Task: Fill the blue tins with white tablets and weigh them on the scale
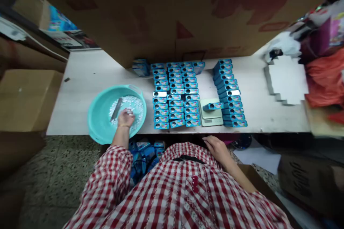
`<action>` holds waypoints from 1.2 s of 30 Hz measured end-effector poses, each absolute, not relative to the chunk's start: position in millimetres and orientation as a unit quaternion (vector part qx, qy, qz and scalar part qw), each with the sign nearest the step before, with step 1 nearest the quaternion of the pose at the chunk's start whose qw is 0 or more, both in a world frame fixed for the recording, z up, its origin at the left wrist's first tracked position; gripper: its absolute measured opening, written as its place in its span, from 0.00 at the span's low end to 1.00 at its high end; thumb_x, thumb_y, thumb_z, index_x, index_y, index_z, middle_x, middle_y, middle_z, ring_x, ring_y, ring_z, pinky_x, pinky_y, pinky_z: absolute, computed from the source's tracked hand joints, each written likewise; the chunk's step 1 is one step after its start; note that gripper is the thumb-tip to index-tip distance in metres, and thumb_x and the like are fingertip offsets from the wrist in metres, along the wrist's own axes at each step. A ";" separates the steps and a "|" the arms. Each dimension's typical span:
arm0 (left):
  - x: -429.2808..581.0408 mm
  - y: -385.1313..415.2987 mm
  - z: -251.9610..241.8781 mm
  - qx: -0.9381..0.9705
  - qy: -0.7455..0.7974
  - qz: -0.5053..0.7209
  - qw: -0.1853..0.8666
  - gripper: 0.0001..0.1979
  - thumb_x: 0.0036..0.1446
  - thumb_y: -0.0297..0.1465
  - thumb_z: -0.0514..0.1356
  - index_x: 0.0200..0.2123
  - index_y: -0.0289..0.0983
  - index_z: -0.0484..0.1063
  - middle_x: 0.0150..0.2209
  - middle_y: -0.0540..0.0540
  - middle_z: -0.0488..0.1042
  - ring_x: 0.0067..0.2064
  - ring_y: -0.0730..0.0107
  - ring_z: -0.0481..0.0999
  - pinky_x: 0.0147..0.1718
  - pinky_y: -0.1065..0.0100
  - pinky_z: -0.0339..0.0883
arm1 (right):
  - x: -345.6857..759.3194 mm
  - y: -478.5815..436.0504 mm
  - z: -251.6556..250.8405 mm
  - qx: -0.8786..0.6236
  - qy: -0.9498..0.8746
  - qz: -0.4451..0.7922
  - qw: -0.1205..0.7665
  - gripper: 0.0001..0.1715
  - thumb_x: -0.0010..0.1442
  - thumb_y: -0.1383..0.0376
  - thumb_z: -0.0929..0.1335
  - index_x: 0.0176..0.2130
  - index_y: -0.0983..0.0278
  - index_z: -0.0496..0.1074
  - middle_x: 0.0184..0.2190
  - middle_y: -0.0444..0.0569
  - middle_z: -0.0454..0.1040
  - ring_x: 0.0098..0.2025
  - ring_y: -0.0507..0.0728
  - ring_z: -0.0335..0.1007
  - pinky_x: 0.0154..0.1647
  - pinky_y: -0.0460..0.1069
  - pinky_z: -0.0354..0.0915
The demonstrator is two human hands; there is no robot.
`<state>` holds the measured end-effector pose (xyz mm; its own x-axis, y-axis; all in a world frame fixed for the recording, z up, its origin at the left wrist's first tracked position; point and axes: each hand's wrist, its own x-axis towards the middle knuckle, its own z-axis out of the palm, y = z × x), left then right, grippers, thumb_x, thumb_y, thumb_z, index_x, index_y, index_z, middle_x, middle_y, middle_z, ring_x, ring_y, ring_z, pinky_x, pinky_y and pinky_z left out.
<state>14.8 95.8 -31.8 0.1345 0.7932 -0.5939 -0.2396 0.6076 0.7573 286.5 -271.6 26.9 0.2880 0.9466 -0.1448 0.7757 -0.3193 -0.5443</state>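
My left hand is inside the turquoise basin, palm up with curled fingers round some small white pieces. More white pieces lie around it on the basin floor, and a flat metal strip rests just left of the hand. My right hand lies low by my lap, near the table's front edge, its fingers stretched out and nothing visible in them. On the small scale lies one blue tin, on its side.
Rows of blue tins stand mid-table, with another row right of the scale. A large cardboard box towers behind them. White stacked pieces sit at the right. More blue packs are below the table edge.
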 end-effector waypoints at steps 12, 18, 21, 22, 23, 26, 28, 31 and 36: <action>46.3 24.7 29.1 0.082 0.326 0.458 0.823 0.11 0.58 0.33 0.48 0.23 0.36 0.56 0.21 0.54 0.60 0.14 0.87 0.53 0.10 0.82 0.47 | 275.8 -227.0 52.8 -0.675 -0.631 0.270 0.269 0.13 0.61 0.65 0.59 0.41 0.63 0.69 0.36 0.49 0.73 0.39 0.52 0.68 0.42 0.48 0.65; 145.2 -90.6 53.5 0.128 0.374 0.278 0.875 0.12 0.59 0.31 0.47 0.23 0.37 0.58 0.22 0.52 0.60 0.21 0.82 0.62 0.21 0.78 0.60 | 264.2 -196.2 98.7 -0.561 -0.732 0.214 0.321 0.15 0.61 0.65 0.58 0.46 0.63 0.66 0.41 0.51 0.70 0.44 0.54 0.64 0.43 0.50 0.64; 177.6 -117.0 50.7 0.130 0.433 0.220 0.864 0.14 0.60 0.32 0.45 0.24 0.37 0.62 0.25 0.49 0.66 0.26 0.78 0.67 0.28 0.73 0.65 | 282.0 -202.0 96.2 -0.579 -0.719 0.185 0.338 0.16 0.61 0.66 0.57 0.47 0.63 0.65 0.44 0.53 0.68 0.46 0.55 0.62 0.46 0.53 0.63; 185.1 -121.4 49.6 0.122 0.442 0.204 0.865 0.14 0.60 0.32 0.45 0.24 0.36 0.63 0.26 0.48 0.67 0.28 0.77 0.69 0.31 0.72 0.65 | 291.1 -206.0 92.4 -0.604 -0.690 0.179 0.357 0.15 0.61 0.66 0.58 0.47 0.63 0.65 0.43 0.53 0.68 0.46 0.55 0.63 0.46 0.53 0.63; 191.2 -124.9 48.7 0.108 0.442 0.196 0.869 0.14 0.59 0.32 0.45 0.25 0.36 0.65 0.28 0.47 0.69 0.30 0.76 0.70 0.33 0.71 0.66 | 300.7 -210.1 88.2 -0.631 -0.657 0.174 0.373 0.15 0.61 0.66 0.58 0.46 0.63 0.65 0.41 0.52 0.68 0.44 0.55 0.63 0.45 0.53 0.64; 205.7 -134.7 46.8 0.067 0.402 0.193 0.893 0.13 0.58 0.32 0.46 0.30 0.34 0.68 0.36 0.44 0.73 0.39 0.71 0.72 0.40 0.68 0.66 | 322.8 -219.8 77.4 -0.672 -0.616 0.162 0.377 0.13 0.60 0.65 0.60 0.45 0.63 0.65 0.36 0.51 0.69 0.41 0.55 0.64 0.42 0.53 0.65; 213.3 -143.1 44.5 0.067 0.374 0.179 0.908 0.14 0.58 0.33 0.47 0.35 0.34 0.69 0.42 0.43 0.72 0.46 0.69 0.71 0.44 0.66 0.64 | 326.8 -223.0 72.7 -0.657 -0.658 0.158 0.332 0.14 0.59 0.65 0.60 0.46 0.64 0.65 0.39 0.53 0.68 0.43 0.57 0.63 0.44 0.54 0.64; 219.3 -157.0 38.2 0.087 0.359 0.151 0.917 0.17 0.58 0.36 0.46 0.42 0.34 0.68 0.47 0.42 0.70 0.50 0.65 0.67 0.48 0.63 0.62 | 319.6 -225.0 65.3 -0.652 -0.703 0.148 0.241 0.16 0.59 0.68 0.59 0.48 0.66 0.63 0.42 0.55 0.67 0.44 0.58 0.62 0.45 0.55 0.64; 212.4 -172.0 31.0 0.072 0.390 0.131 0.909 0.21 0.59 0.37 0.44 0.48 0.33 0.66 0.46 0.40 0.71 0.51 0.62 0.67 0.50 0.60 0.60 | 307.0 -230.2 49.8 -0.654 -0.713 0.187 0.168 0.16 0.60 0.72 0.55 0.45 0.71 0.64 0.38 0.55 0.67 0.40 0.56 0.64 0.37 0.50 0.66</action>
<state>212.4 -172.0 31.0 0.6614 0.2939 -0.6900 -0.1820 0.9554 0.2325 307.0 -230.2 49.8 -0.0871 0.9962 -0.0056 0.8702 0.0734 -0.4872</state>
